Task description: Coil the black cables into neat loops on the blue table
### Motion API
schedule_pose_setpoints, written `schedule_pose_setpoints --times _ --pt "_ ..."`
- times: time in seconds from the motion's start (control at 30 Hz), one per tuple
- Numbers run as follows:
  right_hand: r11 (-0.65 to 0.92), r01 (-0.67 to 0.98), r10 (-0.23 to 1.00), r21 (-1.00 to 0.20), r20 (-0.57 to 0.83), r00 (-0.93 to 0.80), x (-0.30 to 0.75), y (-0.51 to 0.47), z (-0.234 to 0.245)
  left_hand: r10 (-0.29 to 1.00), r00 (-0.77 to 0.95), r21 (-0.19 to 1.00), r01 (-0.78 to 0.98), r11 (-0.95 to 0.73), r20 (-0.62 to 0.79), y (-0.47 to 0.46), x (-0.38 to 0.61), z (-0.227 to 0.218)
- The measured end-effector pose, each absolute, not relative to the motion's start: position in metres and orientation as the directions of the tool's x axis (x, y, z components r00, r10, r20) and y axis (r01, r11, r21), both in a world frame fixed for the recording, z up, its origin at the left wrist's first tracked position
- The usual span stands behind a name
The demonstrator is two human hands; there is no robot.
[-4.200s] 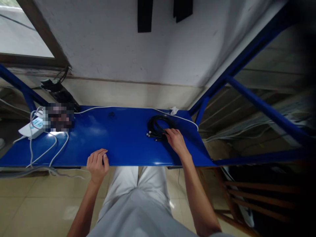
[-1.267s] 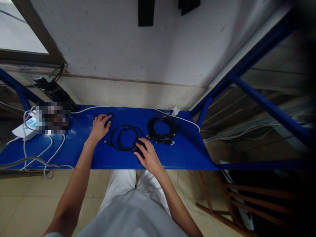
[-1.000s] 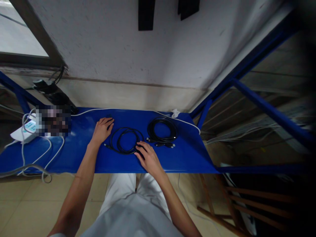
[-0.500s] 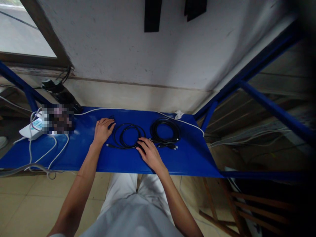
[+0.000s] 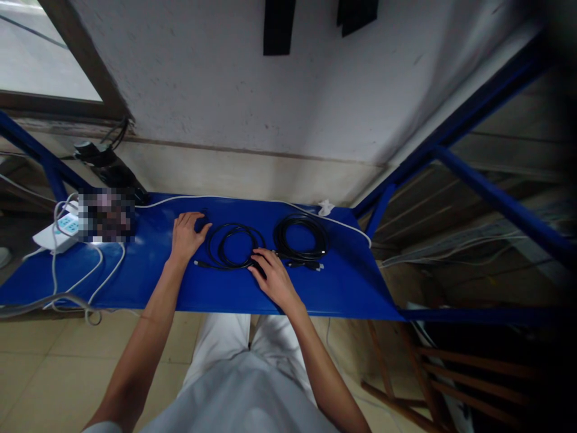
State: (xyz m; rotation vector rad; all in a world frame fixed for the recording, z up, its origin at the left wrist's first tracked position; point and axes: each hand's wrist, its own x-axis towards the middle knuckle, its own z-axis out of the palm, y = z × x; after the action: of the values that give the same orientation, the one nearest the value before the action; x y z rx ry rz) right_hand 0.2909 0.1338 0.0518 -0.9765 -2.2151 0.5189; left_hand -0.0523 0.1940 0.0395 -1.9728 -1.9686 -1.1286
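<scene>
A thin black cable (image 5: 219,246) lies in loose loops on the blue tabletop (image 5: 216,294), one plug pointing left. My right hand (image 5: 276,279) bends over the right side of these loops, thumb and fingers closed about the cable there; the fingers hide that part. Left of the loops, my left hand (image 5: 186,237) is open, its thumb apart from the fingers. Just beyond its fingertips lies a small dark thing (image 5: 205,212), too small to name. Right of my right hand rests a thicker black cable coil (image 5: 323,237), with plugs (image 5: 311,266) at its near side.
A white power strip (image 5: 61,233) with tangled white cords stands at the left, beside a blurred-out patch. A white cord (image 5: 243,197) runs along the back edge. Crumpled white paper (image 5: 325,208) lies at the back right. Blue frame bars (image 5: 387,192) rise at the sides.
My left thumb and fingers have spread farther apart. My right hand stays at the looped cable. The whole view has shifted very slightly.
</scene>
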Motion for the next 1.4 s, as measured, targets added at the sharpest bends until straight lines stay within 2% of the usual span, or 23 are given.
schedule_pose_setpoints --times 0.27,0.5,0.87,1.03,1.17,1.4 --pt "0.536 0.529 0.844 -0.658 0.413 -0.342 0.293 0.135 0.044 0.789 -0.174 0.461 0.874 -0.152 0.589 0.195 -0.055 0.04" --pt "0.476 0.58 0.878 -0.661 0.395 -0.269 0.294 0.142 0.037 0.777 -0.173 0.452 0.878 -0.157 0.605 0.194 -0.056 0.043" --pt "0.43 0.629 0.892 -0.647 0.413 -0.185 0.305 0.16 0.039 0.774 -0.231 0.459 0.884 -0.085 0.589 0.193 -0.054 0.043" --pt "0.444 0.604 0.872 -0.662 0.475 -0.121 0.302 0.154 0.043 0.77 -0.224 0.459 0.883 -0.099 0.597 0.194 -0.055 0.042" --pt "0.495 0.567 0.847 -0.658 0.51 -0.147 0.302 0.15 0.049 0.755 -0.217 0.48 0.865 -0.145 0.618 0.195 -0.054 0.042" --pt "0.611 0.53 0.789 -0.588 0.506 -0.347 0.278 0.184 0.081 0.745 -0.223 0.529 0.825 -0.2 0.629 0.194 -0.05 0.046"
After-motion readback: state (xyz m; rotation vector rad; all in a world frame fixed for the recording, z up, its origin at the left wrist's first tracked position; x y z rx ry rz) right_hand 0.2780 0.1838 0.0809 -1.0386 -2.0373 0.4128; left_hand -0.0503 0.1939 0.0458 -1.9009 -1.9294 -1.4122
